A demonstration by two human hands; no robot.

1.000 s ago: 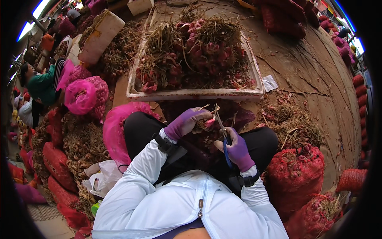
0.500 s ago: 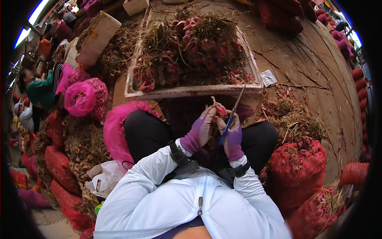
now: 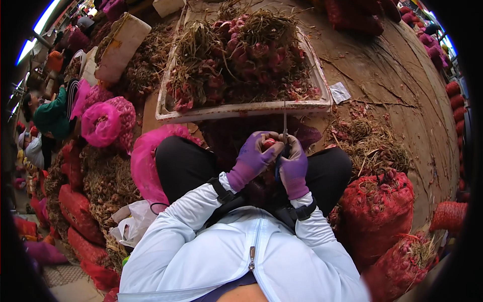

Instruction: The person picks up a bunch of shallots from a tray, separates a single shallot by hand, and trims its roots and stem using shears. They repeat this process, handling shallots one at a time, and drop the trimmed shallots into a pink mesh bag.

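Note:
Both my hands wear purple gloves and meet in front of my lap. My left hand [image 3: 252,158] grips a small red shallot [image 3: 269,143]. My right hand [image 3: 294,166] holds a pair of scissors [image 3: 284,123], with the thin blades pointing straight up beside the shallot. Just ahead stands a white tray [image 3: 241,110] heaped with red shallots and their dry roots and stalks.
Red mesh sacks of shallots [image 3: 377,211] stand at my right, with a heap of dry trimmings [image 3: 372,146] behind them. Pink mesh bags [image 3: 103,123] and more red sacks [image 3: 75,211] crowd my left. Another person in green [image 3: 50,113] sits at far left. A brown floor [image 3: 402,75] lies at the right.
My hands have drawn together and risen slightly. The scissors swung from leaning right to pointing straight up. The long dry stalk seen a second ago is no longer at the shallot.

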